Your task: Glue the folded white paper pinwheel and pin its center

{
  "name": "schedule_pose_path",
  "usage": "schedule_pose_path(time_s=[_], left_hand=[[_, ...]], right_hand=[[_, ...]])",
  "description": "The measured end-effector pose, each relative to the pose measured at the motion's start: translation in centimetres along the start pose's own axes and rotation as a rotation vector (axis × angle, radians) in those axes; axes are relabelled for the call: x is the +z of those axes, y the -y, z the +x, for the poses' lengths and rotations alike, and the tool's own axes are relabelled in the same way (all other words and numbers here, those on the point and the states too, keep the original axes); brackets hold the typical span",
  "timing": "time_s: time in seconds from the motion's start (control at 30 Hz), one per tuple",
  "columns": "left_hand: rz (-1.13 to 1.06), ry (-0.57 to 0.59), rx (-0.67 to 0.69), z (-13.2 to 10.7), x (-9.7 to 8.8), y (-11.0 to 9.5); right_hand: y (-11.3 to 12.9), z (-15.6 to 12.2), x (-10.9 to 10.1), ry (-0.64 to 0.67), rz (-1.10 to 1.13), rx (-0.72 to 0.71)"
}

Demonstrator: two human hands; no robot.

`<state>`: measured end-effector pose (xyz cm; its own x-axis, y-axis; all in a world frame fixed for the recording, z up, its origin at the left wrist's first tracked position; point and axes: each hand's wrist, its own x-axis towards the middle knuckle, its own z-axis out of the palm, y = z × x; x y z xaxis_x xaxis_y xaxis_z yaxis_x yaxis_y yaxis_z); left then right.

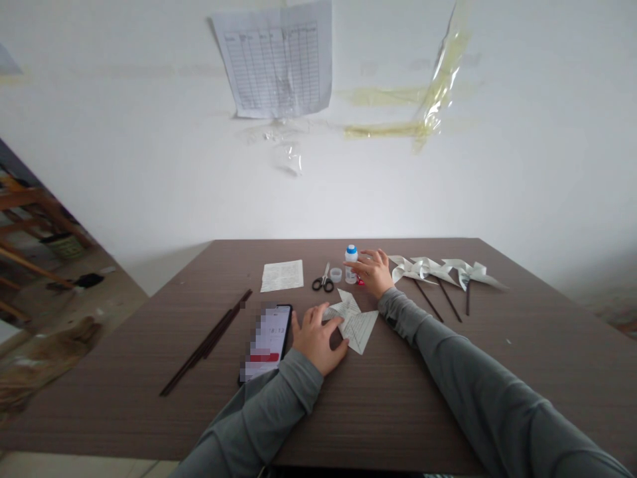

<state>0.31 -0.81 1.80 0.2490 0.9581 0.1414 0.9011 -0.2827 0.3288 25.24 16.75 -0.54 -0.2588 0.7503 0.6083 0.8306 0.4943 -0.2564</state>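
Observation:
A sheet of printed paper cut into a pinwheel shape (359, 328) lies flat on the table. My left hand (318, 338) rests at its left side with fingers spread, partly covering it. My right hand (372, 271) is beside a small white bottle with a blue cap (351, 264). Its fingers are apart, and one passes in front of the bottle; whether it touches cannot be told. A small red item (360, 281) shows partly under that hand. Left of the bottle are a small clear round container (336, 274) and black-handled scissors (323, 283).
Several paper pinwheels on dark sticks (440, 271) lie at the right. A square printed paper (283, 275) is at the back. A phone (269, 342) lies by my left forearm, and dark sticks (212, 337) lie further left. A white wall (174, 166) borders the table's far edge.

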Motion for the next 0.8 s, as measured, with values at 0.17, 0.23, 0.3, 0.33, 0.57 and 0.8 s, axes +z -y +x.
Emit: schedule_pose_path(time_s=[0.17, 0.23, 0.3, 0.33, 0.57, 0.8], left_hand=[[0.006, 0.002, 0.002, -0.1, -0.1, 0.0], [0.014, 0.012, -0.002, -0.1, -0.2, -0.1], [0.015, 0.012, -0.001, -0.1, -0.2, -0.1], [0.014, 0.009, 0.002, -0.1, -0.1, -0.1], [-0.004, -0.034, 0.022, -0.1, 0.7, 0.6], [-0.005, -0.015, 0.034, -0.1, 1.2, 1.0]], right_hand=[[0.1, -0.3, -0.5, 0.034, -0.005, -0.013], [0.1, -0.4, -0.9, 0.070, -0.017, -0.005], [0.1, -0.6, -1.2, 0.086, -0.030, 0.009], [0.1, -0.7, -1.4, 0.085, -0.034, 0.014], [-0.8, -4.3, -2.6, -0.024, 0.046, 0.014], [0.6, -10.0, -4.1, 0.147, 0.232, -0.225]])
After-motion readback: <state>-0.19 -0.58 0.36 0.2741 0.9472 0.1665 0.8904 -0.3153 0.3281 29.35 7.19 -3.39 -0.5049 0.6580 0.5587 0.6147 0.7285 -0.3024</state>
